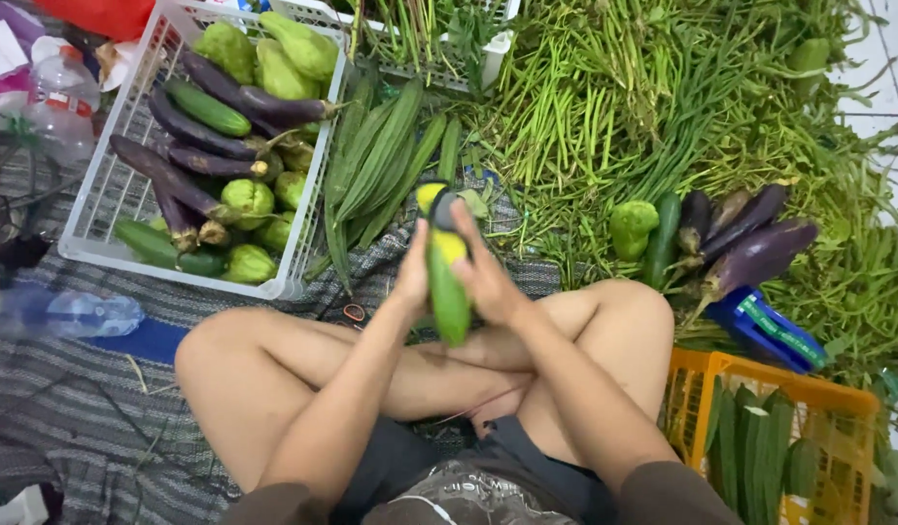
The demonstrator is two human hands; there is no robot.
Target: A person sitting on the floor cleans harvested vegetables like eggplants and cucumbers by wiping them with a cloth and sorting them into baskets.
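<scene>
Across the top right of the view, a broad heap of long beans and leafy stems (643, 107) covers the ground, spread loose so any stalk can be pulled free. To the left sits a white plastic basket (89, 209) packed with purple eggplants (191, 131), pale green chayotes (284, 58) and dark cucumbers (208, 107) — sorted stock, kept apart from the pile. An orange crate (692, 384) by the right knee holds ridged gourds stood on end, and more ridged gourds (381, 160) lie flat beside the white basket. A small cluster of eggplants and a chayote (632, 226) rests above the right knee, close to a blue packet (765, 331). The person sits cross-legged on a striped mat (70, 408), everything within arm's reach. Over the lap, the left hand (410, 277) and right hand (488, 277) close together on a green cucumber (449, 297), gripping it upright from both sides; a dark and yellow object at its top (434, 199) is too unclear to name
</scene>
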